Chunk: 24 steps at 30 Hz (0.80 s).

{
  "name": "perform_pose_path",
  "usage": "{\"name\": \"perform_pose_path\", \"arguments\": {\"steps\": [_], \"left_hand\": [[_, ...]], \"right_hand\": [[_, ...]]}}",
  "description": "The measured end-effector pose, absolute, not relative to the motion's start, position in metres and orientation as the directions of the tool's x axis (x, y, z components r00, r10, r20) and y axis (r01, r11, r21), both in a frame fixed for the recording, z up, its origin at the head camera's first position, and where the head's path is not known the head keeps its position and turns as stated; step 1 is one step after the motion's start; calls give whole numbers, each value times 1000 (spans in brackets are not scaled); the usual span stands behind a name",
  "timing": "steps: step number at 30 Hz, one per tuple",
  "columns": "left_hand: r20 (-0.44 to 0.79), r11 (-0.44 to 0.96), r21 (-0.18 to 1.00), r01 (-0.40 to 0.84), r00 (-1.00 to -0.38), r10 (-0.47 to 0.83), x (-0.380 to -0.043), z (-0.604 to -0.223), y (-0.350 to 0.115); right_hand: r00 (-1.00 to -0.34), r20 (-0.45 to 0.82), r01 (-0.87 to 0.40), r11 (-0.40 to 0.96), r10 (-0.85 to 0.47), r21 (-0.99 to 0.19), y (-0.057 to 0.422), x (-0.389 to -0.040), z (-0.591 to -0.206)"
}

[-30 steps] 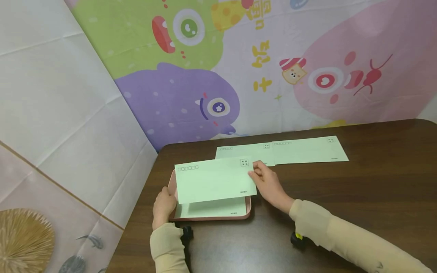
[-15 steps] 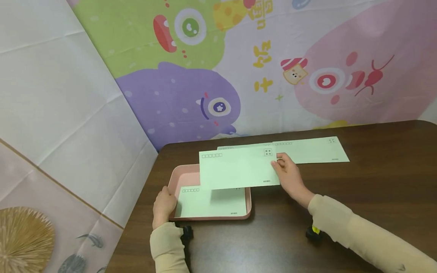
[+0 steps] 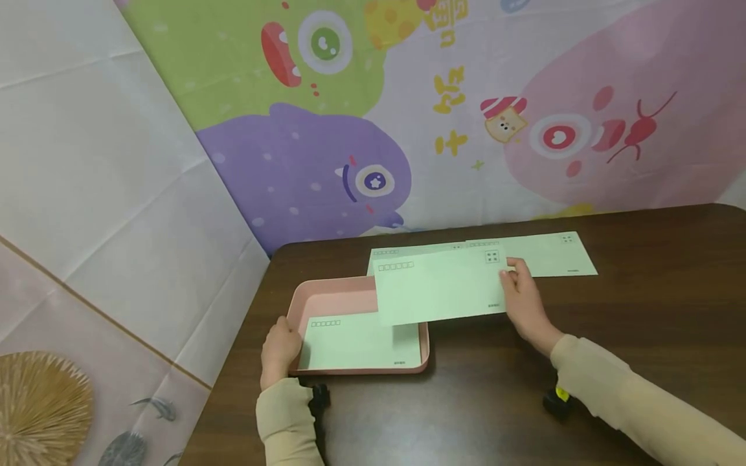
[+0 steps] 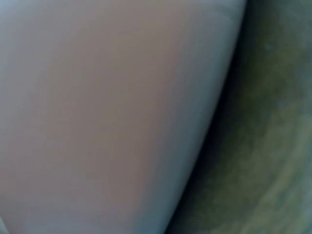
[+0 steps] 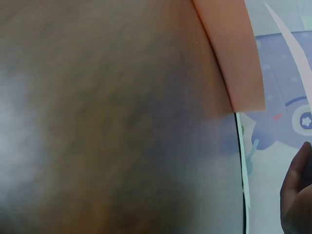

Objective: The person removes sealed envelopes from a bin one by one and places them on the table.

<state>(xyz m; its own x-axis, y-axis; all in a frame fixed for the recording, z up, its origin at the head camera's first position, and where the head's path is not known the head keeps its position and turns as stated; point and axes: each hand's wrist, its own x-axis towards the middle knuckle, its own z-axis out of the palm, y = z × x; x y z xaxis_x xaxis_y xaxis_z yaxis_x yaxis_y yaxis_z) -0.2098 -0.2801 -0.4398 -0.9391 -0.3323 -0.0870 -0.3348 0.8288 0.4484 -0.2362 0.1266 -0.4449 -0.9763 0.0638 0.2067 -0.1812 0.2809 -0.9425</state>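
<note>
My right hand (image 3: 527, 301) pinches a pale green-white envelope (image 3: 440, 285) by its right edge, thumb on the front face. That envelope is held up, overlapping the right back part of a pink tray (image 3: 338, 286). Inside the tray lies another envelope (image 3: 350, 343), partly covered by the raised one. My left hand (image 3: 282, 349) grips the tray's left rim. In the right wrist view, part of my right hand (image 5: 296, 195) shows at the lower right, and the tray's pink side (image 5: 239, 58) at the top. The left wrist view is mostly a blurred pinkish surface.
Two envelopes lie side by side near the back of the brown table (image 3: 641, 310): a right one (image 3: 542, 254) and a left one (image 3: 379, 259), mostly hidden behind the held envelope. A cartoon-printed cloth (image 3: 454, 194) hangs behind the table, and a pale wall covering (image 3: 146, 226) stands left.
My right hand has carried the envelope rightward and slightly back from above the tray, uncovering more of the tray and the envelope in it. The left hand stays on the rim.
</note>
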Motion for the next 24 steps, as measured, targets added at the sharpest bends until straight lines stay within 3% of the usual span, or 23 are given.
{"name": "perform_pose_path", "arguments": {"steps": [24], "left_hand": [[-101,825,447,-345,-936,-337,-210,-437,-278]], "right_hand": [[-967,124,-51,308,223,-950,194,-239,-445]]}}
